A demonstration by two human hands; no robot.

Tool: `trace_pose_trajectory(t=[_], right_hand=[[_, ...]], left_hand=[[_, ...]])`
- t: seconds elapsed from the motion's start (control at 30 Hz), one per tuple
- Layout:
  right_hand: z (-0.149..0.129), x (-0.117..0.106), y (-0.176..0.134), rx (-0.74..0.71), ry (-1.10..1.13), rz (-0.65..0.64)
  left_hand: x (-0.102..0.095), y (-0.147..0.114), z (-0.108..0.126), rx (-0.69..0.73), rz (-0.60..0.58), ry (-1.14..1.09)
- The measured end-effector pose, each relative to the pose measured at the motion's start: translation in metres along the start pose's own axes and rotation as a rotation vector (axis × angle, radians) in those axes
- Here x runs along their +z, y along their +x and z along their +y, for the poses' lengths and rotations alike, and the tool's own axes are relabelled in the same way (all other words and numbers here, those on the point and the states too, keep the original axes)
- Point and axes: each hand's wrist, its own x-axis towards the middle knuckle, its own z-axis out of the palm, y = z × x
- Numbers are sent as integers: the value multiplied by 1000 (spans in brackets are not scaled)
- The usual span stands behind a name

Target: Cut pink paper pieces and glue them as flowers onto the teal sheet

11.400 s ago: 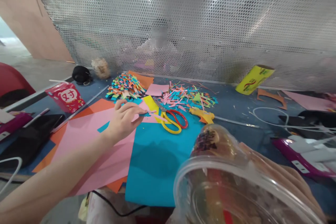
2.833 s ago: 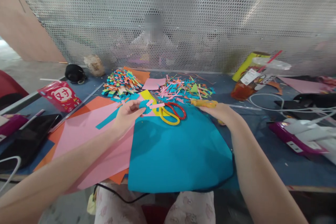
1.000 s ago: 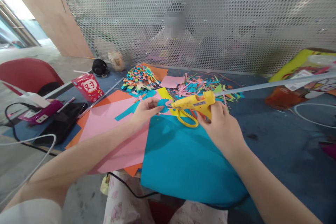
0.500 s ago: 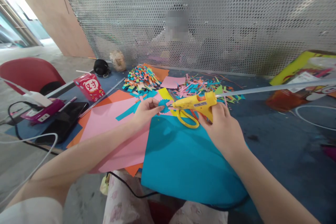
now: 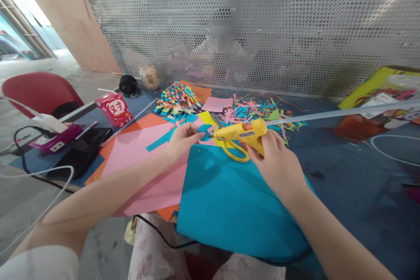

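Note:
Between the fingers of my left hand (image 5: 183, 139) is a small blue paper piece with a jagged edge (image 5: 205, 129). My right hand (image 5: 278, 157) grips a yellow glue gun (image 5: 241, 133) with a long clear glue stick (image 5: 315, 115) out of its back. The gun's nozzle is at the blue piece; whether they touch I cannot tell. Below the gun lie scissors with yellow handles (image 5: 239, 157), partly hidden by it. Blue paper (image 5: 236, 201) spreads under my right hand, and pink paper (image 5: 147, 183) under my left forearm.
Behind my hands sit a pile of folded paper pieces (image 5: 177, 101) and scattered paper strips (image 5: 252, 107). A red drink carton (image 5: 114, 109), a black phone (image 5: 80, 151) and a purple power strip (image 5: 55, 140) stand at left. A perforated metal panel (image 5: 278, 22) closes the back.
The glue gun has shifted slightly left and down, its nozzle closer over the blue piece. My left hand keeps its hold, nearly still. The whole view has moved a little.

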Motion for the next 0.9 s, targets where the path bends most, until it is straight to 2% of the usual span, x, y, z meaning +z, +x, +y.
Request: trace_pose_trajectory(t=[0.37,0.9], right_hand=[[4,-1,2,53,-6,38],[4,-1,1,64,-7,8]], left_hand=[[0,1,1,-10,26,-6],[-2,0,2,-21,-6,13]])
